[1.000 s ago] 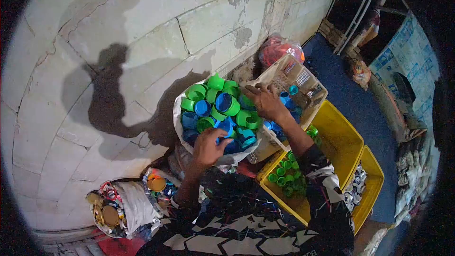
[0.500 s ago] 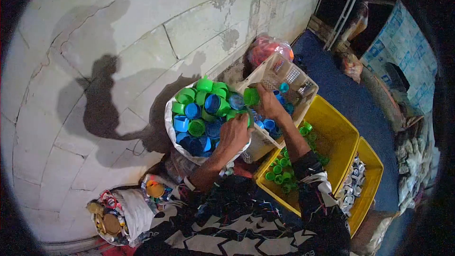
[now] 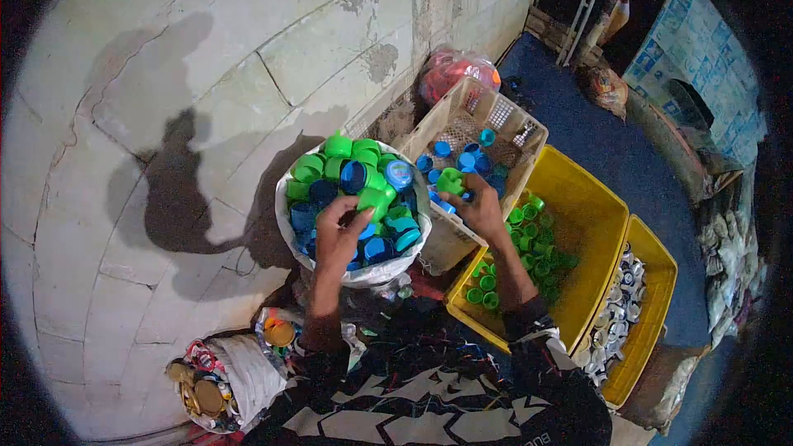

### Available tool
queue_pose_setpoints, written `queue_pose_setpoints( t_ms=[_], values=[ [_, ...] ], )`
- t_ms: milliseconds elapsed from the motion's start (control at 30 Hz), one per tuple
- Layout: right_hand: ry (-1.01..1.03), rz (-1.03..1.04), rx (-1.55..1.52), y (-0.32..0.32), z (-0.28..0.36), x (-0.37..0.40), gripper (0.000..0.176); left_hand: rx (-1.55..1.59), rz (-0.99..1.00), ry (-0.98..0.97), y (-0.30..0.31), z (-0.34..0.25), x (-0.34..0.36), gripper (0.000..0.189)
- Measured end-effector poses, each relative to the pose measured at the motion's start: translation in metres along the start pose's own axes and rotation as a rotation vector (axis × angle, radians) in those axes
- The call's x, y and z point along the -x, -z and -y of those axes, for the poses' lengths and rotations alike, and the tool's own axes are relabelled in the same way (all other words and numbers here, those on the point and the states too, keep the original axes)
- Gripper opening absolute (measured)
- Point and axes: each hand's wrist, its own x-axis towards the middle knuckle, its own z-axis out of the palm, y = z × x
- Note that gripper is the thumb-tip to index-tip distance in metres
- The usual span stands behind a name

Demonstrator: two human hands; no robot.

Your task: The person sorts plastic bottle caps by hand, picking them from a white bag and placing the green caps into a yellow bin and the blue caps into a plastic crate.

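Note:
A white sack (image 3: 419, 241) is heaped with green and blue plastic caps. Over the heap, my left hand (image 3: 334, 235) pinches a green cap (image 3: 376, 201) between thumb and fingers. My right hand (image 3: 484, 211) is closed on another green cap (image 3: 450, 182), held above the near edge of the beige crate (image 3: 447, 246). Blue caps (image 3: 471, 158) lie inside that crate. To the right of my right forearm, green caps (image 3: 541, 248) rest in the yellow bin (image 3: 591, 198).
A second yellow bin (image 3: 657, 281) at the right holds whitish caps. At lower left stands a white bag (image 3: 252, 367) of mixed lids. A clear bag of reddish things (image 3: 458, 74) sits behind the crate, against the block wall (image 3: 182, 58).
My left hand has moved left across the sack, its fingers now round a green cap. My right hand, still with its green cap, has come down toward the crate's near edge. The view has shifted slightly.

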Motion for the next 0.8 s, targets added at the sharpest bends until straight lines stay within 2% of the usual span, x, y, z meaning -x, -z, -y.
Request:
queue_pose_setpoints(
  t_ms=[67,100,167,300,333,367,400,467,500,533,600,633,700,800],
  values=[
    [0.232,-0.091,0.122,-0.005,-0.026,0.014,0.045,-0.014,-0.030,0.015,-0.004,-0.012,0.001,0.017],
    [0.221,-0.093,0.154,-0.004,-0.028,0.023,0.044,-0.014,-0.044,0.041,-0.007,-0.019,0.002,0.017],
    [0.191,-0.107,0.221,0.000,-0.029,0.042,0.043,-0.014,-0.062,0.090,-0.017,-0.028,0.000,0.016],
    [-0.108,-0.108,-0.048,0.008,-0.036,0.094,0.042,-0.015,0.010,-0.049,-0.056,-0.027,-0.001,0.014],
    [0.014,-0.198,0.078,0.012,-0.041,0.109,0.036,-0.068,0.073,-0.102,-0.073,-0.025,0.001,0.014],
    [-0.049,-0.232,0.074,0.018,-0.043,0.127,0.031,-0.126,0.167,-0.084,-0.089,-0.028,0.006,0.016],
    [-0.111,-0.265,0.068,0.025,-0.039,0.143,0.025,-0.178,0.258,-0.157,-0.109,-0.022,0.013,0.017],
    [-0.109,-0.359,0.205,0.025,-0.069,0.183,0.025,-0.257,0.432,-0.291,-0.153,-0.005,0.029,0.020],
    [-0.213,-0.375,0.191,0.027,-0.077,0.202,0.025,-0.342,0.550,-0.150,-0.173,-0.001,0.043,0.019],
    [-0.311,-0.385,0.172,0.031,-0.083,0.221,0.025,-0.351,0.622,-0.260,-0.194,0.029,0.057,0.017],
    [-0.495,-0.386,0.156,0.039,-0.088,0.254,0.024,-0.355,0.833,-0.168,-0.225,0.037,0.081,0.017],
    [-0.514,-0.411,0.169,0.043,-0.091,0.265,0.024,-0.350,0.929,-0.151,-0.240,0.049,0.088,0.016],
    [-0.545,-0.458,0.194,0.052,-0.099,0.283,0.025,-0.376,0.985,-0.247,-0.265,0.064,0.101,0.016],
    [-0.438,-0.555,0.289,0.065,-0.143,0.296,0.032,-0.370,1.058,-0.389,-0.302,0.057,0.105,0.016]
  ],
)
